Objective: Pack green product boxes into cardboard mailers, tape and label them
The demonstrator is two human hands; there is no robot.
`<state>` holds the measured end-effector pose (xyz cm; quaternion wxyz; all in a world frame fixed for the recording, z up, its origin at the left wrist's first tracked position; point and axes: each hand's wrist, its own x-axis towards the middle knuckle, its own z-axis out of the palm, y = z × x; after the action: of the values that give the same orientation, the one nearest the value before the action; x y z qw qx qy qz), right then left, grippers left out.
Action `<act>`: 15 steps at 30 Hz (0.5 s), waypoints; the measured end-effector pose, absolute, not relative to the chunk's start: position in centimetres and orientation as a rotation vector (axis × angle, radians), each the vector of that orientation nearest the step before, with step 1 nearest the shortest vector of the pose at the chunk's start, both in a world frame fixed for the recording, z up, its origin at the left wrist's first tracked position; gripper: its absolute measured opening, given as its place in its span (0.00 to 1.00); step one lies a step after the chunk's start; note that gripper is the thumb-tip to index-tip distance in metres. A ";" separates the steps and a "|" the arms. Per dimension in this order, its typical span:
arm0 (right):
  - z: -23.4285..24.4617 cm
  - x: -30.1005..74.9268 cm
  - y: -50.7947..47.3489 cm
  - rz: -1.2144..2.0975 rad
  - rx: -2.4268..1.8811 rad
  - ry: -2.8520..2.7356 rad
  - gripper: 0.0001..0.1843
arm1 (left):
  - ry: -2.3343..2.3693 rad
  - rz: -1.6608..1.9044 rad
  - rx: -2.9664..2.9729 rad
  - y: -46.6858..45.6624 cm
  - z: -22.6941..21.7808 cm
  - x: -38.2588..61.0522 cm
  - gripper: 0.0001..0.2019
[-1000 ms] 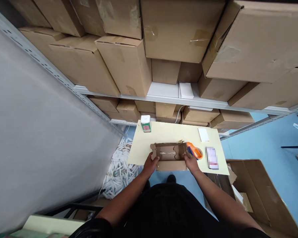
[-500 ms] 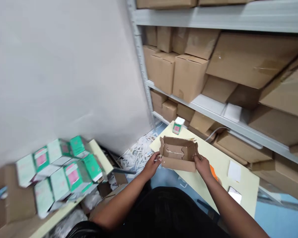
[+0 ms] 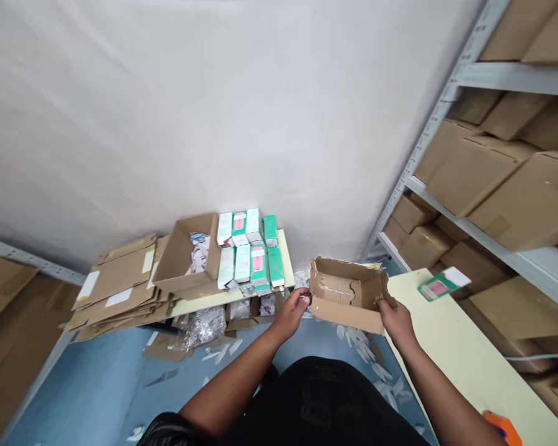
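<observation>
A small open cardboard box (image 3: 346,313) with torn, ragged upper edges is held in front of me, its inside facing up. My left hand (image 3: 294,314) pinches its left end, and my right hand (image 3: 395,319) grips the right end with the thumb at the rim. Inside, a pale torn strip and a curved cut edge show on the bottom. The box hangs in the air over the gap between two pale yellow tables, apart from both.
On the left table several green-and-white cartons (image 3: 258,266) stand beside a larger cardboard box (image 3: 186,282) with papers inside and flattened cardboard (image 3: 121,285). One green carton (image 3: 441,284) and an orange object (image 3: 502,427) are on the right table (image 3: 465,353). Shelves of boxes (image 3: 483,170) rise right; paper strips litter the floor.
My view has turned left, bringing the left table, larger box and flattened cardboard into sight. Both hands keep hold of the small box, which has swung away from above the right table.
</observation>
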<state>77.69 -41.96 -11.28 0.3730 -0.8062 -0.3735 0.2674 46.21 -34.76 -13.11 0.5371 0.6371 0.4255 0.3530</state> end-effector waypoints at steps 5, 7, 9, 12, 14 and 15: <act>-10.3 68.7 -36.8 0.662 -2.052 -1.040 0.20 | 1.121 0.885 1.526 -32.1 -11.6 35.1 0.19; -9.8 65.2 -34.9 0.656 -2.069 -1.038 0.21 | 1.194 0.905 1.560 -30.8 -10.8 30.2 0.17; -9.2 62.1 -33.0 0.663 -2.070 -1.031 0.22 | 1.282 0.939 1.591 -29.1 -10.1 25.2 0.16; -8.0 57.8 -30.6 0.695 -2.071 -1.023 0.23 | 1.503 0.958 1.647 -25.5 -9.3 18.0 0.16; -7.0 55.3 -29.1 0.713 -2.068 -1.041 0.22 | 1.703 0.865 1.707 -22.3 -9.0 13.7 0.16; -6.5 54.3 -28.3 0.724 -2.063 -1.059 0.22 | 1.797 0.750 1.744 -20.5 -9.0 11.9 0.17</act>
<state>54.26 -28.34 -6.55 0.3488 -0.7958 -0.4086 0.2795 11.87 -20.46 -9.00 0.2607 0.6442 0.6635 0.2770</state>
